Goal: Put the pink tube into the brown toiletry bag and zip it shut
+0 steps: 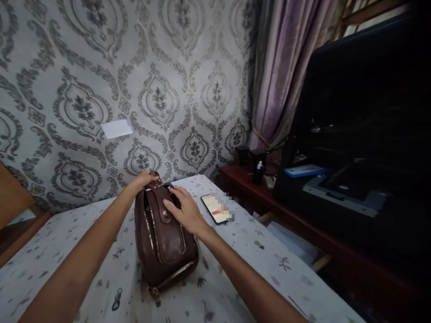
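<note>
A dark brown leather bag [170, 240] with gold zippers lies on a white patterned cloth [256, 269]. At its far end, my left hand [145, 178] is closed around the bag's top handle [155, 179]. My right hand [185, 207] rests on the upper right part of the bag, fingers apart, with the thumb near a gold snap on the front flap. One long side zipper gapes a little on the left. Just right of my right hand, a phone [215, 210] with its screen lit lies flat on the cloth.
A dark red stand [249, 185] on the right holds a large black television [357, 112], small black items and a blue-edged object [305, 171]. Below it a drawer [292, 242] stands open. Patterned wallpaper rises behind, with a white card [117, 129]. Wooden furniture [20, 197] is at left.
</note>
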The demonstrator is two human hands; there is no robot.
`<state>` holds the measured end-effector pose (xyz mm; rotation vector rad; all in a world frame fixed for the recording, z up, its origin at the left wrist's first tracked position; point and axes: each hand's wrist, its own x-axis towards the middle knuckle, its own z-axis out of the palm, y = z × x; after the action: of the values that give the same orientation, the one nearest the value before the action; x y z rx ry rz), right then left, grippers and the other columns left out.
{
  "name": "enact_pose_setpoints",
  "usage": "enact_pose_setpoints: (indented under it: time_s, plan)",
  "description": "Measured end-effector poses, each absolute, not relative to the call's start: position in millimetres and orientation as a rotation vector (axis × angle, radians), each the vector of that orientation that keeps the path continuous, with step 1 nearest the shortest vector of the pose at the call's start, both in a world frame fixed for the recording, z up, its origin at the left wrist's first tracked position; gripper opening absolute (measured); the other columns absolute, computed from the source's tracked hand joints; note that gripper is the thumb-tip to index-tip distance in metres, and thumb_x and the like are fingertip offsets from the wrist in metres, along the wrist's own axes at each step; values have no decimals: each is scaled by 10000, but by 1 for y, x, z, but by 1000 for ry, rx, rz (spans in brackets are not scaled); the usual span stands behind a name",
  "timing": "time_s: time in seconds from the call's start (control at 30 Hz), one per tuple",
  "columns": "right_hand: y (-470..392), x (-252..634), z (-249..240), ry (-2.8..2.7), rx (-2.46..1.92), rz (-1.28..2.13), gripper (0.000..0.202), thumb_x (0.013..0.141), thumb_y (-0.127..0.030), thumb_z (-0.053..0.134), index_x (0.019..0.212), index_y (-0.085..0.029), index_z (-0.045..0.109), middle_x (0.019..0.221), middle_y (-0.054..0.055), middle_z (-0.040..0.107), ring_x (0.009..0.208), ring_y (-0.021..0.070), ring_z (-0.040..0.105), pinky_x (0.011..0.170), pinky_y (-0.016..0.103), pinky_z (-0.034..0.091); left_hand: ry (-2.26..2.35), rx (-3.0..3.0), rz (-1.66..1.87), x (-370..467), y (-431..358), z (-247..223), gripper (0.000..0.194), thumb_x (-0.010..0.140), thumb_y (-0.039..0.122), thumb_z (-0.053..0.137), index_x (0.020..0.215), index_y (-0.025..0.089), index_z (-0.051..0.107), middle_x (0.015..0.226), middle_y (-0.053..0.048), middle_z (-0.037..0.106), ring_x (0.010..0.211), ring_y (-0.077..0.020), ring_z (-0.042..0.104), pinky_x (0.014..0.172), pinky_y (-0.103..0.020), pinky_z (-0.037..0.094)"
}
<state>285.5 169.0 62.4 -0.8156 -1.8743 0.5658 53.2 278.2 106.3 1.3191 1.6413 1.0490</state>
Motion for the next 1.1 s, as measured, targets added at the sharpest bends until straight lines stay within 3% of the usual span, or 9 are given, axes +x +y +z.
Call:
enact_pose_setpoints:
  time_s: [0.23, 0.5, 1.1]
  plan:
    - [198, 269, 81, -2165, -790, 472, 513, 950, -507, 544, 1218, -101, 707, 1370, 190, 637, 1364, 307, 526, 1152, 458, 397, 1663, 1324, 1074, 54, 283, 103, 226, 640, 195, 798, 624, 179, 574, 535, 23, 617, 496, -138, 577, 548, -245, 464]
    - [191, 268, 83, -2214, -805, 389, 441, 968, -469, 528, 1173, -130, 722, 1332, 163, 672, 1323, 285, 573, 1118, 412, 437, 1671, 1320, 1130, 58, 279, 104, 234, 650, 151, 770, 590, 194, 548, 499, 27, 577, 520, -166, 598, 564, -269, 480]
    - [189, 267, 87, -2286, -814, 375, 429, 992, -431, 515, 1195, -93, 684, 1325, 188, 658, 1320, 278, 557, 1121, 384, 407, 1501, 1413, 1179, 56, 267, 107, 280, 587, 314, 790, 618, 182, 545, 574, -2, 639, 559, -171, 615, 599, -297, 505]
